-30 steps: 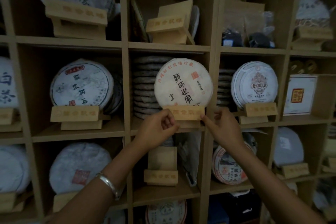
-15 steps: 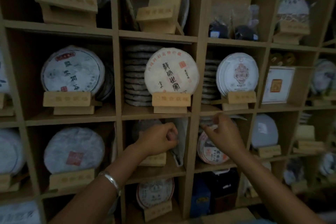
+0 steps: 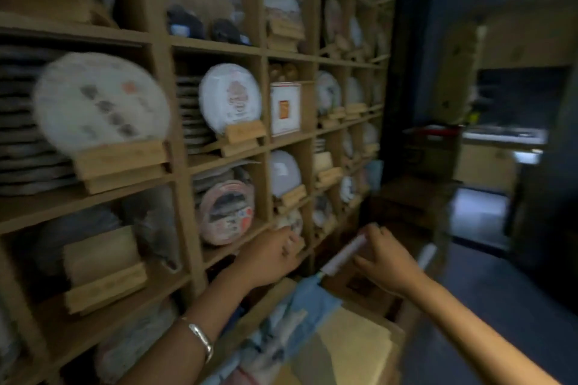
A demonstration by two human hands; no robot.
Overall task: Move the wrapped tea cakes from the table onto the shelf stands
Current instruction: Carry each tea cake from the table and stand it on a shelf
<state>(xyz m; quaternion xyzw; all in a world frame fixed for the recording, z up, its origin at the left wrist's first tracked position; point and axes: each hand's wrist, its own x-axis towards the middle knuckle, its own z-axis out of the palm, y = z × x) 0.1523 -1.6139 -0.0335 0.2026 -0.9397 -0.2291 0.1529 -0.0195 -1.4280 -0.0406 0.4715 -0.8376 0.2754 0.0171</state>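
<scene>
Both hands hang in front of the lower shelves, and the picture is smeared by motion. The left hand (image 3: 275,255) has its fingers loosely curled, holding nothing, near the front edge of a low shelf (image 3: 237,244). The right hand (image 3: 383,262) hovers further right, fingers bent by a pale, narrow, rod-like object (image 3: 345,255); whether they touch or pinch it cannot be told.

No tea cake is in either hand. The nearest placed one, a wrapped tea cake (image 3: 100,100) with dark characters and a red seal, stands upright on a wooden stand (image 3: 120,162) at the left, its face turned outward, probably so the label can be read. Another wrapped cake (image 3: 230,97) rests the same way one compartment to the right.

The table is not clearly in view; blue cloth and yellow paper (image 3: 353,337) lie near, bottom centre. By the look of it, the person is between placements, heading for the next cake.
</scene>
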